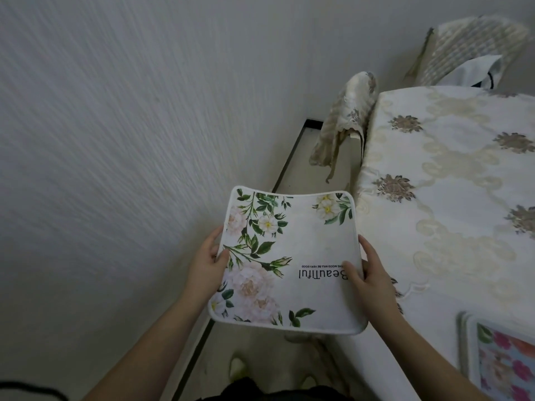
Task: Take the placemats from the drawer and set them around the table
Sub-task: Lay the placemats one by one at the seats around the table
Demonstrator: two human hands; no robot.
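I hold a white placemat (292, 250) printed with pale flowers, green leaves and the word "Beautiful", level in the air beside the table. My left hand (207, 264) grips its left edge, thumb on top. My right hand (369, 273) grips its right edge, thumb on top over the printed word. The table (451, 180), covered by a cream embroidered cloth, lies just to the right of the mat. A second placemat (503, 363) with pink flowers lies on the table at the lower right, cut off by the frame.
A white wall fills the left side, with a narrow strip of floor between it and the table. A chair (344, 120) with a lace cover is tucked against the table's near-left side. Another covered chair (474, 50) stands at the far end.
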